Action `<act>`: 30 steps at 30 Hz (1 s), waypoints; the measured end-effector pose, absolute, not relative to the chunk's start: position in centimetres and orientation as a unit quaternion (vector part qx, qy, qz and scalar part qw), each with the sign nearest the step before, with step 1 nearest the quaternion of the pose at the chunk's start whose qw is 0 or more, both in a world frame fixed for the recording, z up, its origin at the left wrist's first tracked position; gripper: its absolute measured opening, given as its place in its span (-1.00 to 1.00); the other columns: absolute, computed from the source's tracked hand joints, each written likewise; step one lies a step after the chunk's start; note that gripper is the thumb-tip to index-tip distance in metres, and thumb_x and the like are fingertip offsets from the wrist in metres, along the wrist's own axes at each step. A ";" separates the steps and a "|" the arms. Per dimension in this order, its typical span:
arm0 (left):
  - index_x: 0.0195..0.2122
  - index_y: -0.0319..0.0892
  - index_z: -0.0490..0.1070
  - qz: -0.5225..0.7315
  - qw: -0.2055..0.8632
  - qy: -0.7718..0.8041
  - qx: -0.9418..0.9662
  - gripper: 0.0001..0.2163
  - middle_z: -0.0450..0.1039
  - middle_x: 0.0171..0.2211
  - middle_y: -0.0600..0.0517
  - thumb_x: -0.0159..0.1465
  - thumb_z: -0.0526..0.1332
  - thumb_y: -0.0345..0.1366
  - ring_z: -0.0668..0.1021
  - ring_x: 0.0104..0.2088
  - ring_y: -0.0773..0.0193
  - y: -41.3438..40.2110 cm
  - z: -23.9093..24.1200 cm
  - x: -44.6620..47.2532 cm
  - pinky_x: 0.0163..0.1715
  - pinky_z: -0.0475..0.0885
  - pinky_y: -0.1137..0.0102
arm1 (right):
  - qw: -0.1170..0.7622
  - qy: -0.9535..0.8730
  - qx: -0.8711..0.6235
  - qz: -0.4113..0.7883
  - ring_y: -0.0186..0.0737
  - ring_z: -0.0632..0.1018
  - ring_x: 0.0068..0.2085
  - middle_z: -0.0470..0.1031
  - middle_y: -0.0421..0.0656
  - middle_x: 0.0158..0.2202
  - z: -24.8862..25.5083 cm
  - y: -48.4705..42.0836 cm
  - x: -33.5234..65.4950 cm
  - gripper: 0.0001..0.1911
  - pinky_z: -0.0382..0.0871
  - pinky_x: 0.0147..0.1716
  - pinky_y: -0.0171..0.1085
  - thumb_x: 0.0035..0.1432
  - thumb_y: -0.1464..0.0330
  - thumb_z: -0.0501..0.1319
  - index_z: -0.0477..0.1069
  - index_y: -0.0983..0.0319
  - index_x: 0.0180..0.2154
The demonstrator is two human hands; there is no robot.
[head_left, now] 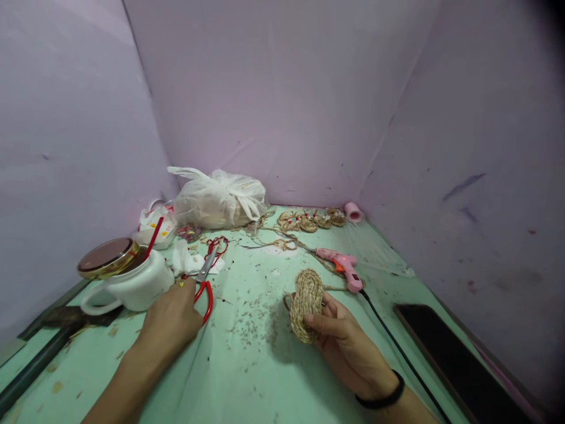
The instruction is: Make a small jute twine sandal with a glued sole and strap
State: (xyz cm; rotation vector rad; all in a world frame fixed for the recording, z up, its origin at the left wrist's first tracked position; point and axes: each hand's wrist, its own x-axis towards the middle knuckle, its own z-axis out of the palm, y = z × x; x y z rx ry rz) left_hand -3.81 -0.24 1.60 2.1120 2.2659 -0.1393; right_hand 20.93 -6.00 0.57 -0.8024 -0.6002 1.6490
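Observation:
My right hand (342, 338) grips an oval coil of woven jute rope (305, 303), held upright on edge above the green tabletop (251, 365). A loose jute strand runs from the coil toward the back. My left hand (172, 318) rests on the table with its fingers curled over the red handles of a pair of scissors (205, 282), whose blades point away toward a scrap of white cloth (188, 262).
A white mug (132, 285) with a gold lid (106, 256) stands at the left. Behind are a white plastic bag (218, 200), several finished jute coils (311, 221) and a pink tape roll (353, 212). A pink glue gun (342, 266) lies mid-table; a dark phone (454, 359) lies right.

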 end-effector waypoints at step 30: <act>-0.38 -0.21 0.35 0.344 0.131 0.641 0.674 -0.85 0.41 -0.34 -0.05 0.12 0.08 -0.25 0.44 -0.37 0.24 -0.9 2.2 -1.2 -0.37 0.31 0.41 | 0.504 -0.233 -0.340 0.759 -0.25 0.47 -0.39 0.50 -0.14 -0.34 0.1 -6.1 20.6 -0.59 0.28 -0.42 -0.34 -0.21 0.46 0.32 0.39 0.25 -0.20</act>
